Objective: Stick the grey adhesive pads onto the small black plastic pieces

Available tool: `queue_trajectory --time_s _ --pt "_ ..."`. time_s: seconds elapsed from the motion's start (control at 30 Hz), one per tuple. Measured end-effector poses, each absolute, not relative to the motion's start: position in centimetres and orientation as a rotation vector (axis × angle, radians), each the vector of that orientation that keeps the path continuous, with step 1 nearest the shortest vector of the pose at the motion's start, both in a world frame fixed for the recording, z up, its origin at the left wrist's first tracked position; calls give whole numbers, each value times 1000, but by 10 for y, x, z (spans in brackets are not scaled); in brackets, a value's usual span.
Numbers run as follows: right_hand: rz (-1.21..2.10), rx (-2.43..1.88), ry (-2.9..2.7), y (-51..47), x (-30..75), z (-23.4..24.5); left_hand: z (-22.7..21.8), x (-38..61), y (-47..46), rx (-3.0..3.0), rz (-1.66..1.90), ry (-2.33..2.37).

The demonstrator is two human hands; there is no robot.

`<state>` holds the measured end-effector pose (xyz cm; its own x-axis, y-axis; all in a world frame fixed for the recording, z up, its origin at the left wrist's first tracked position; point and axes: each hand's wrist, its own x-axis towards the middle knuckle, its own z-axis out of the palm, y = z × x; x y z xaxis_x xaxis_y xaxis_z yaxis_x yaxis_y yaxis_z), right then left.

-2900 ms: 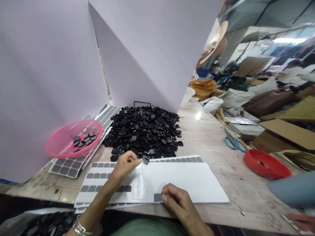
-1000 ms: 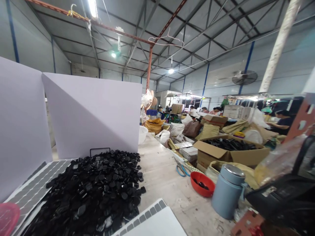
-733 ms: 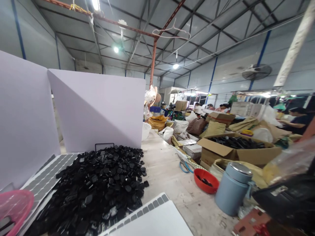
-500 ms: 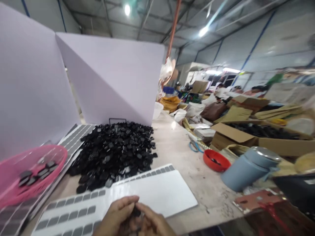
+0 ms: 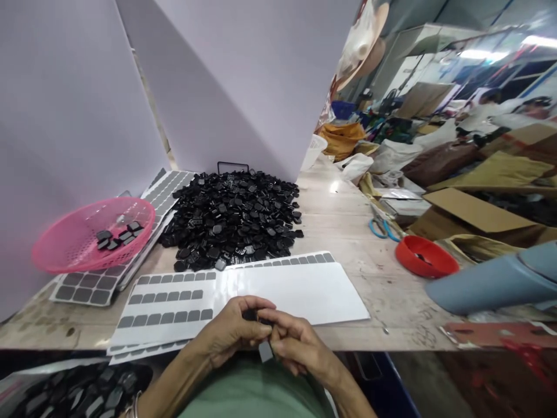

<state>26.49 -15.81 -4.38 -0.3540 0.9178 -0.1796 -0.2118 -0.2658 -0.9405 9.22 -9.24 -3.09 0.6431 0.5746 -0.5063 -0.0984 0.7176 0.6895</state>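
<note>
Both hands meet in front of my body at the table's near edge. My left hand [image 5: 239, 328] is closed, thumb and forefinger pinching a small black plastic piece [image 5: 249, 314] that is mostly hidden. Against it, my right hand [image 5: 300, 347] has its fingers curled round a small grey square sticker [image 5: 266, 351], which pokes out below the fingertips. Just beyond the hands lie white sheets [image 5: 287, 293] with rows of grey stickers [image 5: 167, 318]. Behind them rises a heap of small black plastic pieces [image 5: 235, 215].
At left, a pink basket [image 5: 52, 249] holding several grey-faced pieces rests on more sticker sheets [image 5: 87, 287]. To the right are blue-handled scissors [image 5: 383, 228], a red bowl [image 5: 420, 267] and a blue-grey flask [image 5: 491, 284]. A bag of black pieces [image 5: 78, 389] sits below the table edge.
My view has tipped downward and turned slightly left, so the forearms and lap now show. Both hands stay together, and the grey sticker has become visible between them.
</note>
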Motion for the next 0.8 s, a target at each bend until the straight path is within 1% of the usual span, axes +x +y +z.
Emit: queue_trajectory --time_s 0.07,0.17,0.33,0.43,0.8 --pt "1684 -1052 -1183 -159 267 -46 -32 94 -92 700 444 810" --pt "1483 -1193 -1255 -161 274 -46 -31 95 -90 749 512 821" --pt "946 -1496 -1407 -159 277 -41 -31 94 -88 807 526 773" --pt "722 -1491 -1526 -157 270 -39 -32 94 -90 812 506 765" --pt "552 -1435 -1738 -157 260 -38 -29 97 -92 795 512 775"
